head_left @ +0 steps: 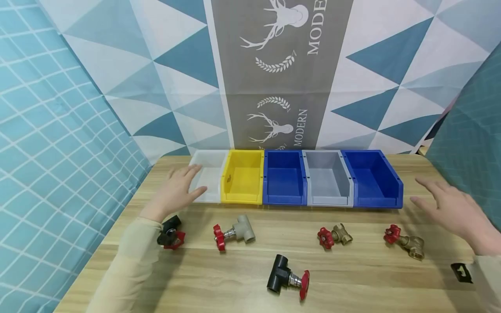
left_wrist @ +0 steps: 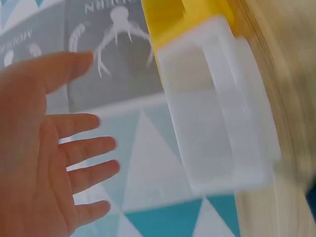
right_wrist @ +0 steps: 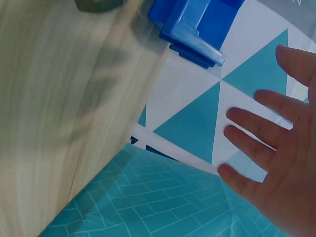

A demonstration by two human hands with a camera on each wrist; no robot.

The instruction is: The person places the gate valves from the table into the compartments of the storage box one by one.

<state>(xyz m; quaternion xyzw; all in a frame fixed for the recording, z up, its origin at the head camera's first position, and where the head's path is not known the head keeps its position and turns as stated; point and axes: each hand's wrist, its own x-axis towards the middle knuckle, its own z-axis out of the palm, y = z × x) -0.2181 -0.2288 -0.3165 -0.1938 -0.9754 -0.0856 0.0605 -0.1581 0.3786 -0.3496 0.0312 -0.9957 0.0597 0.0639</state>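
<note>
Patterned cloth [head_left: 184, 65] is hanging behind a wooden bench [head_left: 219, 282], where, side by side, a white bin [head_left: 211, 179], a yellow bin [head_left: 243, 179], a middle blue bin [head_left: 285, 179], a grey bin [head_left: 326, 180] and an end blue bin [head_left: 369, 180] are standing, all showing bare inner floors. Both spread and released, the left hand [head_left: 176, 191] is hovering near the white bin, the right hand [head_left: 455, 208] beside the end blue bin. In front, all red-handled, a left black valve [head_left: 168, 234], a grey valve [head_left: 244, 229], a small brass valve [head_left: 342, 234], a larger brass valve [head_left: 412, 246] and a front black valve [head_left: 279, 274] are lying.
</note>
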